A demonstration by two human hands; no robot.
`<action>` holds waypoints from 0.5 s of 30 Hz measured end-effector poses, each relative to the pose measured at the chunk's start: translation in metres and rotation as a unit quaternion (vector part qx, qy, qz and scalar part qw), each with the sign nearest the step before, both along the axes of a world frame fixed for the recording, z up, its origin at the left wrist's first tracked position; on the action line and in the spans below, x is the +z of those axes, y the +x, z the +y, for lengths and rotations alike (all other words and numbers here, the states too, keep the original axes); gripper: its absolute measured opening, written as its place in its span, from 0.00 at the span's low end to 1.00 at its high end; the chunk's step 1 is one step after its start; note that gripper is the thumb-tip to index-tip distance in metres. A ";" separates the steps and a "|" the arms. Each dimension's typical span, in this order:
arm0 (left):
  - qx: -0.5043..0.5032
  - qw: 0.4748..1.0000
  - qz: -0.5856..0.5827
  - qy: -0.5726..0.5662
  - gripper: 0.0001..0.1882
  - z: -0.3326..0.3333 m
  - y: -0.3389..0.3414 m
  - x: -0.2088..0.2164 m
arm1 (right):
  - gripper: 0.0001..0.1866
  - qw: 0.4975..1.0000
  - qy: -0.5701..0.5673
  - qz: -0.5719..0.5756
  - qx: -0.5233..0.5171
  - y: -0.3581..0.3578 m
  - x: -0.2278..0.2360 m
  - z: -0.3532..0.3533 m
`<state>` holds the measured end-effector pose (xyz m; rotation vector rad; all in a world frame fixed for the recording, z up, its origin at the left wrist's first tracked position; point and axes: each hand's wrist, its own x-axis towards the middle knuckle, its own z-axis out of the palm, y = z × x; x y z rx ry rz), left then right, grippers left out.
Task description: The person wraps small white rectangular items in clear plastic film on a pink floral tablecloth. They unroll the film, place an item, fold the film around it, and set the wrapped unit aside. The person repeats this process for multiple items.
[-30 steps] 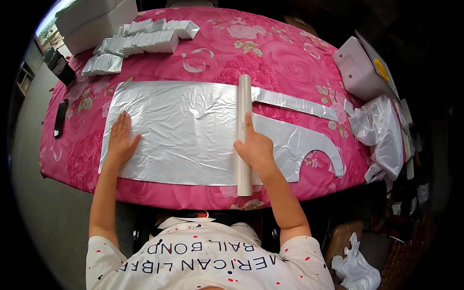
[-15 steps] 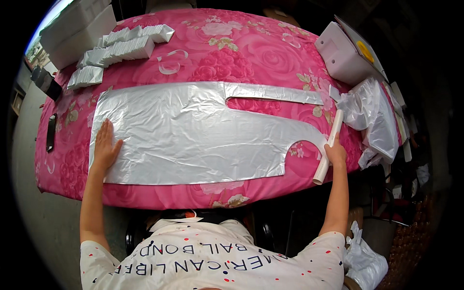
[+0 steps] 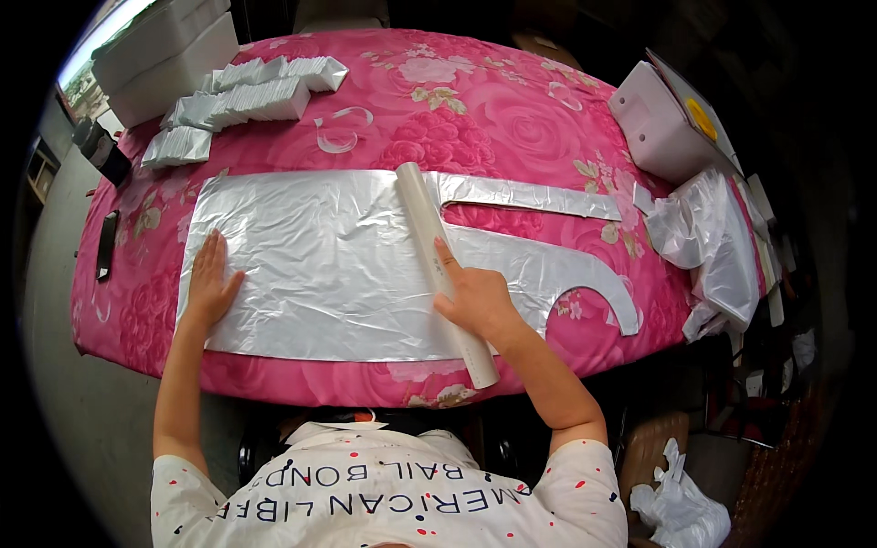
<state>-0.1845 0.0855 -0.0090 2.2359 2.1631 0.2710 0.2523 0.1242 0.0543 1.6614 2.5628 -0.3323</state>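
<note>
A silvery plastic apron (image 3: 306, 265) lies spread flat across the middle of the table, its neck and tie strips reaching to the right. My left hand (image 3: 212, 285) presses flat on its left end, fingers stretched out and thumb apart, holding nothing. Across the apron, near where the strips begin, lies a pale plastic tube (image 3: 422, 224), tilted with its near end to the right and past the apron's near edge. My right hand (image 3: 477, 300) grips the tube around its middle, index finger pointing along it; the other fingers are partly hidden.
A pink flowered cloth (image 3: 521, 100) covers the table. Rows of folded silvery packets (image 3: 260, 100) stand far left by a white foam box (image 3: 169, 68). A black phone (image 3: 107, 245) lies at the left edge. Another white box (image 3: 658, 123) and clear plastic bags (image 3: 699, 233) sit at the right.
My right hand has brought the tube leftward from the apron's right end to its middle, and the tube now slants the other way. The left hand stays flat in place on the apron.
</note>
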 end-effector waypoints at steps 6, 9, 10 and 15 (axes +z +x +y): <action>0.016 1.000 0.022 -0.008 0.39 -0.005 -0.003 0.001 | 0.46 0.986 0.046 -0.041 -0.156 0.089 -0.012 0.026; 0.016 1.000 0.022 -0.010 0.39 -0.003 -0.001 0.001 | 0.46 0.960 0.077 -0.080 -0.258 0.171 -0.012 0.036; 0.013 1.000 0.014 -0.011 0.39 -0.002 0.001 0.000 | 0.45 0.945 0.080 -0.101 -0.300 0.200 -0.012 0.037; 0.012 1.000 -0.005 -0.015 0.39 -0.001 0.002 0.001 | 0.45 0.901 0.074 -0.147 -0.402 0.288 -0.011 0.026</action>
